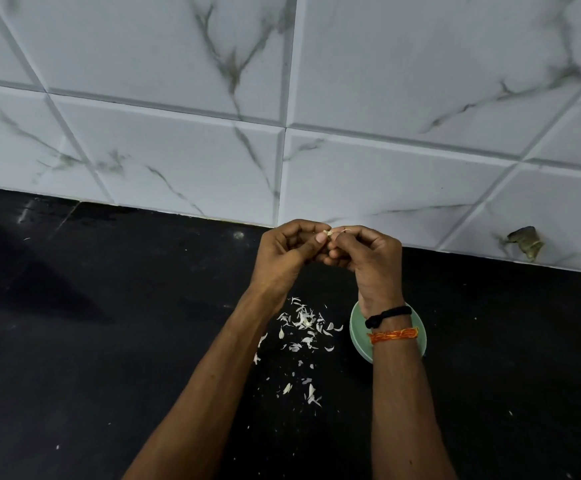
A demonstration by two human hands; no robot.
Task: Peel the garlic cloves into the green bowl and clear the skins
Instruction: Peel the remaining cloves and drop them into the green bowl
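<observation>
Both hands are raised above the black counter (109,341), fingertips meeting. The left hand (285,252) and right hand (368,258) together pinch a small garlic clove (328,233) between curled fingers, a strip of skin lifting off it. The green bowl (357,329) sits below the right wrist, and loose skins (303,327) lie scattered just beside it to the left.

Glossy marble-veined wall tiles (164,143); the black bench (91,341) looks polished stone (faintly speckled). Papery garlic skins (303,327), a smooth, probably plastic green bowl (356,336).
</observation>
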